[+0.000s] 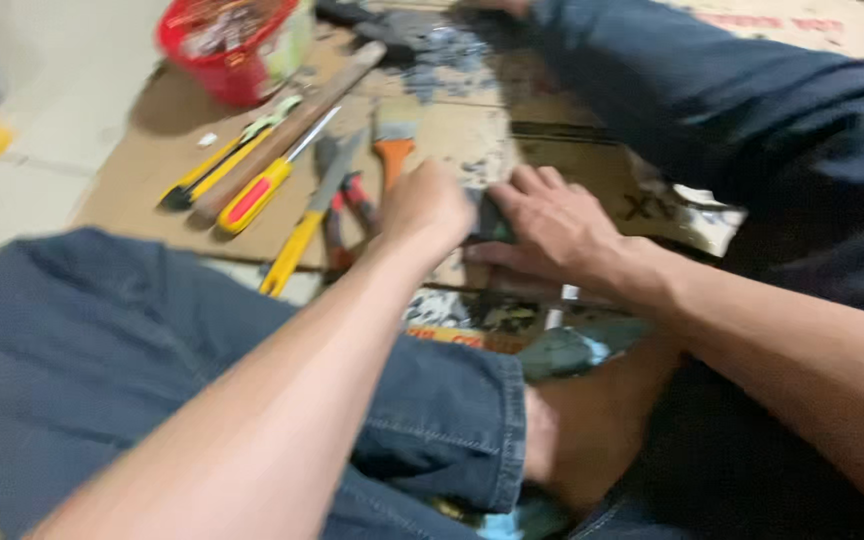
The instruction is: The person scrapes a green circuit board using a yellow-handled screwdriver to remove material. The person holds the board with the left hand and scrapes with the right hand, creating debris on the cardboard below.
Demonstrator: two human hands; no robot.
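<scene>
The person is sitting on the floor with denim-clad knees drawn up, both bare hands meeting over a sheet of cardboard [152, 190]. The left hand [424, 208] is curling into a loose fist, knuckles up, its fingers closing toward a small dark object [493, 222]; the picture is too blurred to tell whether it is actually gripping it. The right hand [550, 228] is lying with fingers spread and slightly bent, pressing on the same dark object from the other side. That object is sitting on the cardboard between the two hands, and what it is cannot be told.

Just beside the left hand, tools are lying in a row: an orange-handled brush [393, 150], red-handled pliers [344, 205], a yellow-handled blade [310, 218], a yellow and red screwdriver [267, 185] and a long wooden handle [292, 125]. Farther off, a red tub [227, 45] is standing at the cardboard's edge, with grey debris [442, 50] nearby.
</scene>
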